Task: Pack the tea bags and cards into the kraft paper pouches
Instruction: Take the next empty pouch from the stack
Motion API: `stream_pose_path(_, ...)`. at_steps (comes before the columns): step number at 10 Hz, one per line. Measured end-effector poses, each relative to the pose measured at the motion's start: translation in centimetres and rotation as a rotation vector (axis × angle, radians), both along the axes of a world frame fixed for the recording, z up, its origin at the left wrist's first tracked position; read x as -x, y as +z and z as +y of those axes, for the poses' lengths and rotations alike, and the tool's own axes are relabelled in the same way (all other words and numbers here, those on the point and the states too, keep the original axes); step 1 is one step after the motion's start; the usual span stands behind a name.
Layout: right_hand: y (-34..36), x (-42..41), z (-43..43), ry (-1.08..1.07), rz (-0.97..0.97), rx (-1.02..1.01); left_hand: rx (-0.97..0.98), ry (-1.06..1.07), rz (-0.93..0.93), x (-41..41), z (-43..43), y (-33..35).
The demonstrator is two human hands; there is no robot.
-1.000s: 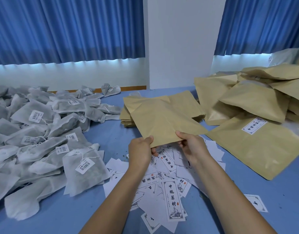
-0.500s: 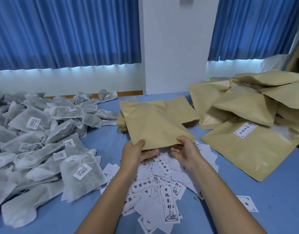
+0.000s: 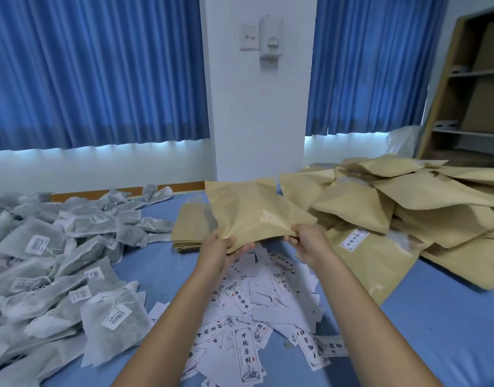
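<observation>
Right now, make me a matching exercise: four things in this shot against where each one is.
Things:
1 tea bags
2 cards
3 raised pouch
4 pouch heap

Places:
A piled on the right
B gripped by left hand and right hand
C piled on the left
D scattered in the middle

Pairs: 1-C, 2-D, 3-B, 4-A

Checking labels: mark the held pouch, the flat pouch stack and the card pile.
held pouch (image 3: 254, 210): head view, middle of its front face.
flat pouch stack (image 3: 188, 227): head view, left part of the top sheet.
card pile (image 3: 271, 289): head view, centre of the pile.
</observation>
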State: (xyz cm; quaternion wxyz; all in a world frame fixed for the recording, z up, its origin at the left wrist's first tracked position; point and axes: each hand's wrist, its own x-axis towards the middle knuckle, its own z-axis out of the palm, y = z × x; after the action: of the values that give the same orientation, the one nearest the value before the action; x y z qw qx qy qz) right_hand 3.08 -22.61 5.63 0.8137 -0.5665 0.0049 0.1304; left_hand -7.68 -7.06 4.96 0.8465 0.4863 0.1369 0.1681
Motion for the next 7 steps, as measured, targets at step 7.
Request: stream_pose_path(7,-5.5,-5.7,5.1,-0.314,0.015,-0.145,-2.288,-0.121,0.478,-9.4,6.0,-3.3)
